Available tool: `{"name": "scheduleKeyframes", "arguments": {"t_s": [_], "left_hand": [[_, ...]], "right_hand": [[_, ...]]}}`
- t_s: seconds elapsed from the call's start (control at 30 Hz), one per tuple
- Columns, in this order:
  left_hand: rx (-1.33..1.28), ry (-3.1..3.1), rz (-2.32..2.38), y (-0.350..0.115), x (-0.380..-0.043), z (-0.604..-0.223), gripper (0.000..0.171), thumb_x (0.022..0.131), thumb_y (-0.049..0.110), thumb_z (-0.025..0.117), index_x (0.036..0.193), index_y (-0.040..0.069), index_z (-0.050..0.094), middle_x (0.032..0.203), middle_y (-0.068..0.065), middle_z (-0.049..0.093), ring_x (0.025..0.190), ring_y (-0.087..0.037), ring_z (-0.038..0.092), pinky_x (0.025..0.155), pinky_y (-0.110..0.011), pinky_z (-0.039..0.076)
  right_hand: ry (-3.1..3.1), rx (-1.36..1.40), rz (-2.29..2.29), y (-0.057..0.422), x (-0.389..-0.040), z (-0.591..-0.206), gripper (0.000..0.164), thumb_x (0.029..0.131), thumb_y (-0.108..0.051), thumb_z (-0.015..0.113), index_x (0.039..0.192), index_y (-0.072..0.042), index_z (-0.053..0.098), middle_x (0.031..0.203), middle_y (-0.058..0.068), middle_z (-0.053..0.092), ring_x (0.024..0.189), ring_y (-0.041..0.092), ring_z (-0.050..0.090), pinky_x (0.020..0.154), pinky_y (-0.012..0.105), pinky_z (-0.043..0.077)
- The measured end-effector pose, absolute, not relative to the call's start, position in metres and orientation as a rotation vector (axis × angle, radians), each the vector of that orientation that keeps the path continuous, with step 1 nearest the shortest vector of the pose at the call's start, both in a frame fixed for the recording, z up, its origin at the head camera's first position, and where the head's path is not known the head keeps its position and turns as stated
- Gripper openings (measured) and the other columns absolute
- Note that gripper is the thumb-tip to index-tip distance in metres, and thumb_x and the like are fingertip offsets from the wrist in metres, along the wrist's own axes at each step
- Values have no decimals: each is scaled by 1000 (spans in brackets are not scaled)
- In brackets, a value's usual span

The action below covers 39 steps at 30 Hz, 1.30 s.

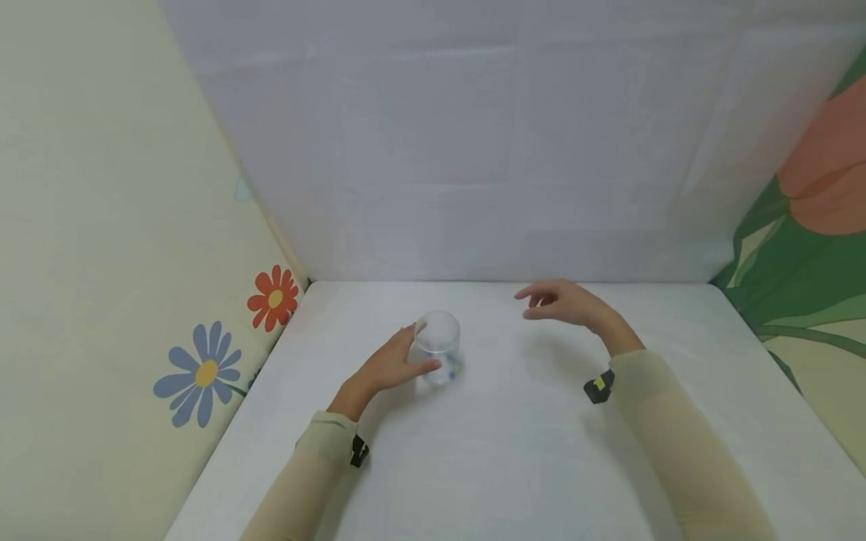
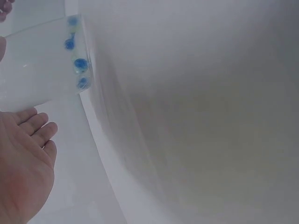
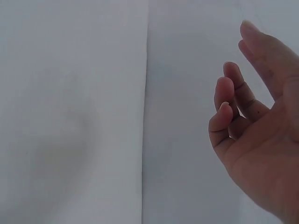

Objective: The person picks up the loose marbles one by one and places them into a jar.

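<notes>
A clear plastic cup with blue dots near its base is upright at the middle of the white table. My left hand holds it from the left, thumb across the front and fingers along the far left side. The left wrist view shows the cup with its blue-dotted base towards the table, and the fingertips of my left hand right at its side. Off to the right, my right hand hovers above the table with loosely bent fingers. In the right wrist view nothing is in my right hand.
The white table meets a pale creased backdrop at its far edge. A cream panel with a blue flower and a red flower borders the left. A panel with a large floral print stands on the right.
</notes>
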<state>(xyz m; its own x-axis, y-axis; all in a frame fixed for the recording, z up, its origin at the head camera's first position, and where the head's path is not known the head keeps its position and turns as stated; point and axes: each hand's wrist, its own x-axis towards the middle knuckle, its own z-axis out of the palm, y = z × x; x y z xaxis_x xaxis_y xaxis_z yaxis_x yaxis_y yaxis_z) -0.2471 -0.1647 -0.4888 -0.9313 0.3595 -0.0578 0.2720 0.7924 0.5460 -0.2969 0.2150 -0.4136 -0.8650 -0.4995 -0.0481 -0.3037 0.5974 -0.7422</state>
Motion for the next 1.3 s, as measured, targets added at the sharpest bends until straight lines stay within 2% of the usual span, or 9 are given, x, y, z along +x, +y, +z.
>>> {"name": "scheduleKeyframes", "arguments": {"t_s": [0.4, 0.73, 1.13, 1.3], "left_hand": [[503, 2825, 783, -164, -246, -488, 101, 89, 67, 63, 163, 14, 20, 167, -15, 22, 154, -34, 18, 122, -56, 22], [508, 2826, 796, -165, -247, -490, 104, 87, 73, 61, 163, 14, 21, 167, -15, 21, 155, -36, 17, 122, -57, 20], [483, 2826, 801, -164, -248, -489, 98, 90, 64, 65, 163, 16, 21, 167, -14, 21, 155, -35, 15, 122, -58, 19], [477, 2821, 809, -164, -246, -488, 98, 90, 66, 64, 163, 16, 21, 168, -13, 20, 155, -35, 15, 122, -58, 19]], "right_hand": [[2641, -521, -1074, 269, -288, -433, 55, 95, -38, 72, 143, -16, 58, 121, 9, 64, 104, 24, 59, 87, 39, 50], [2684, -424, -1013, 313, -282, -456, 64, 94, -45, 71, 145, -10, 55, 130, 19, 60, 108, 28, 58, 87, 40, 51], [2638, -288, -931, 340, -277, -474, 60, 99, -39, 65, 149, -8, 50, 141, 28, 49, 119, 40, 54, 94, 60, 48], [2607, -288, -898, 351, -276, -485, 63, 99, -42, 65, 149, -7, 50, 146, 32, 44, 128, 51, 46, 98, 67, 43]]}}
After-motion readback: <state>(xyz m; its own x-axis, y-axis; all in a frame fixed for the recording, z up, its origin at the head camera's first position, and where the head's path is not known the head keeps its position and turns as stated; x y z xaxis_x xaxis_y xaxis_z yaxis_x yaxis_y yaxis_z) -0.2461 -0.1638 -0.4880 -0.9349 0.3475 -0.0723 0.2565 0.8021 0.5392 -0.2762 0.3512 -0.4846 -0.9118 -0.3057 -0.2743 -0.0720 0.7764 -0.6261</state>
